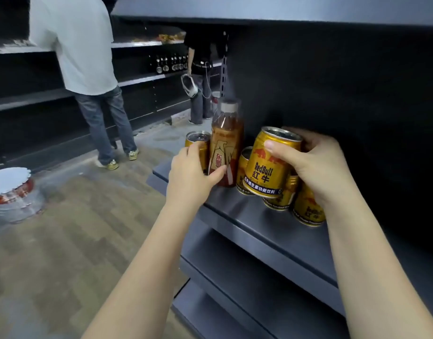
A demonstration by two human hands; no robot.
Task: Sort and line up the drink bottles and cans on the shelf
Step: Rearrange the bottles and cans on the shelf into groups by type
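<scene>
On the shelf (pixel 267 216), the right hand (pixel 315 165) gripped a tilted gold can (pixel 269 167) above standing cans; the left hand (pixel 193 170) apparently clasped the upright bottle (pixel 226 143).

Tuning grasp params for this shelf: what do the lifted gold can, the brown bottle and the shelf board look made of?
Gold can: likely thin metal, glossy printed wall; bare silvery rim and lid. Gripped by the right hand.
Brown bottle: probably clear plastic, amber drink showing through above a printed label; pale cap. The left hand holds it.
Shelf board: looks like painted sheet metal, matte dark grey with a folded front lip.
</scene>
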